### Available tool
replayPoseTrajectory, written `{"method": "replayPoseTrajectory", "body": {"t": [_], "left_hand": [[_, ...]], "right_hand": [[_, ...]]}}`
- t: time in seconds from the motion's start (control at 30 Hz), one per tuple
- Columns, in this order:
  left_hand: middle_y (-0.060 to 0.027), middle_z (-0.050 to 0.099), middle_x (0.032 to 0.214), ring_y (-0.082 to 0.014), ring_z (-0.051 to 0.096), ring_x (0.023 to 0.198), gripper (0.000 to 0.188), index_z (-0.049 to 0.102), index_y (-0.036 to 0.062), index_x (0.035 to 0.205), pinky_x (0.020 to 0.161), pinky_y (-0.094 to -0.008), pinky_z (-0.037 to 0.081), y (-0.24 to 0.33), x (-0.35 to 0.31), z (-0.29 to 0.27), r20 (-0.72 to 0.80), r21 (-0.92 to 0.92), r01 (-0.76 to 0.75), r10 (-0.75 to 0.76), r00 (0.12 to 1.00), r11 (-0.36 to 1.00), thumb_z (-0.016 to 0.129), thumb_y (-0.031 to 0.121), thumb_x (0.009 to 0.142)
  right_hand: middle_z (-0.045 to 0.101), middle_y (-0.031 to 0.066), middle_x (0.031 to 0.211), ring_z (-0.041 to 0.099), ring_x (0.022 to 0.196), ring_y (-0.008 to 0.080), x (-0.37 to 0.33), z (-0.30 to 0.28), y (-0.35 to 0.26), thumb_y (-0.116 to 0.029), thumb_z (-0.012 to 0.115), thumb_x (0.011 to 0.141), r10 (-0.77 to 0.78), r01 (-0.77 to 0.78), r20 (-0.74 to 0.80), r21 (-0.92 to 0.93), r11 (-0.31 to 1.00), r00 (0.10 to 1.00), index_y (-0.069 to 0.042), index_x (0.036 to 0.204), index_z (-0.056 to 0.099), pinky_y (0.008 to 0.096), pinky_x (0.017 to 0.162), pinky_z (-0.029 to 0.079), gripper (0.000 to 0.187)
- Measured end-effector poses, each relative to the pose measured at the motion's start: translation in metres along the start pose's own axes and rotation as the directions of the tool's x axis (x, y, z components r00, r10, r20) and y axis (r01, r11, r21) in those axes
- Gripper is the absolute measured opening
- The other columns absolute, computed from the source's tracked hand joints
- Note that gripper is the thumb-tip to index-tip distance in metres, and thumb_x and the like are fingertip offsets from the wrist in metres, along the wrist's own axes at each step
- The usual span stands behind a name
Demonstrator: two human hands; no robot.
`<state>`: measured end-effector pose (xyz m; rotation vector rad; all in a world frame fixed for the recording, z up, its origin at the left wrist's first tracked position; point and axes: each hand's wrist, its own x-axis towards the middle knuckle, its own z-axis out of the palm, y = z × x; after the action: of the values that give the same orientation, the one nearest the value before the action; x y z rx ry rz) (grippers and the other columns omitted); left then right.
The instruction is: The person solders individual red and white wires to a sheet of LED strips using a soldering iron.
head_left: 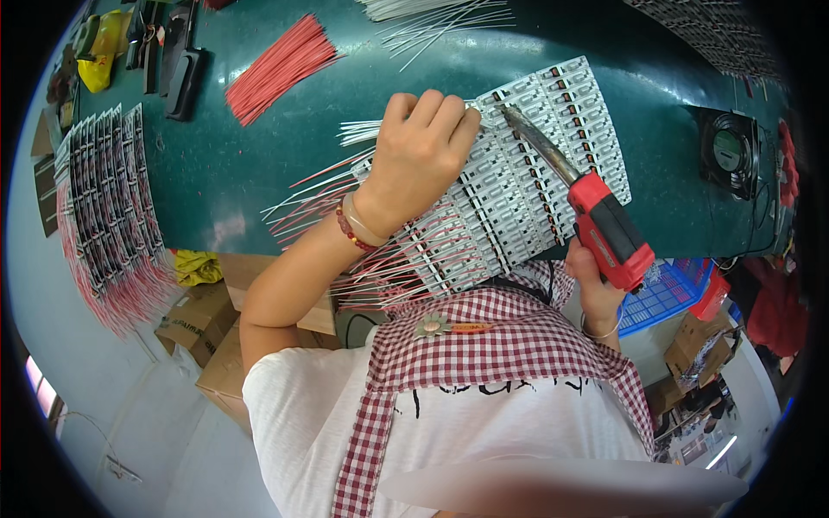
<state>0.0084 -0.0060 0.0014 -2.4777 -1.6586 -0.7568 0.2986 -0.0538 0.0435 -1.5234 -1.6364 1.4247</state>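
My right hand [591, 285] grips a red and black soldering gun [609, 229], its metal tip pointing up and left onto a sheet of small white circuit boards [553, 155]. Close by the tip, my left hand [423, 147] is closed above the sheet's upper left part. A tight bunch of white wires [358, 131] sticks out on its left side and runs into the hand; its fingertips are largely hidden. Red and white wires [380, 281] trail from the sheet's lower left rows. The sheet lies tilted across the table's near edge.
On the green table [233, 173] lie a red wire bundle [281, 69] and loose white wires [449, 26]. Wired board sheets [112, 190] hang over the left edge. A black fan [730, 151] stands at right; a blue basket [665, 293] and cardboard boxes [203, 324] are below.
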Motion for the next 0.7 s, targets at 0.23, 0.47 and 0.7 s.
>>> {"method": "replayPoseTrajectory", "body": {"t": [0.23, 0.47, 0.7], "left_hand": [[-0.0062, 0.049, 0.079, -0.0205, 0.05, 0.077, 0.023, 0.064, -0.001, 0.092, 0.069, -0.0332, 0.04, 0.01, -0.005, -0.001, 0.021, -0.058, -0.033, 0.034, 0.999, 0.998, 0.06, 0.009, 0.071], [-0.0055, 0.053, 0.082, -0.0213, 0.052, 0.077, 0.03, 0.068, 0.0, 0.102, 0.068, -0.0339, 0.041, 0.014, -0.005, -0.004, 0.066, -0.111, 0.041, -0.034, 0.997, 0.993, 0.063, 0.003, 0.073], [-0.0055, 0.052, 0.082, -0.0213, 0.052, 0.076, 0.029, 0.068, 0.0002, 0.101, 0.068, -0.034, 0.04, 0.013, -0.004, -0.002, 0.058, -0.132, 0.038, -0.03, 0.998, 0.991, 0.063, 0.003, 0.073]], "right_hand": [[0.063, 0.0053, 0.087, 0.056, 0.071, 0.0122, -0.012, -0.007, 0.015, -0.015, 0.069, 0.089, 0.002, -0.003, 0.004, 0.066, 0.998, 1.0, 0.0, 0.117, 0.061, 0.0267, 0.062, 0.045, 0.033], [0.067, 0.0056, 0.083, 0.065, 0.066, 0.0191, -0.01, -0.005, 0.018, -0.012, 0.075, 0.078, -0.056, 0.052, -0.031, -0.133, 0.99, 0.998, -0.006, 0.094, 0.071, 0.0294, 0.061, 0.048, 0.017], [0.065, 0.0068, 0.08, 0.063, 0.064, 0.0205, 0.003, 0.0, 0.001, -0.012, 0.075, 0.074, -0.054, 0.052, -0.028, -0.081, 0.995, 0.998, -0.005, 0.088, 0.069, 0.0304, 0.057, 0.048, 0.016]]}}
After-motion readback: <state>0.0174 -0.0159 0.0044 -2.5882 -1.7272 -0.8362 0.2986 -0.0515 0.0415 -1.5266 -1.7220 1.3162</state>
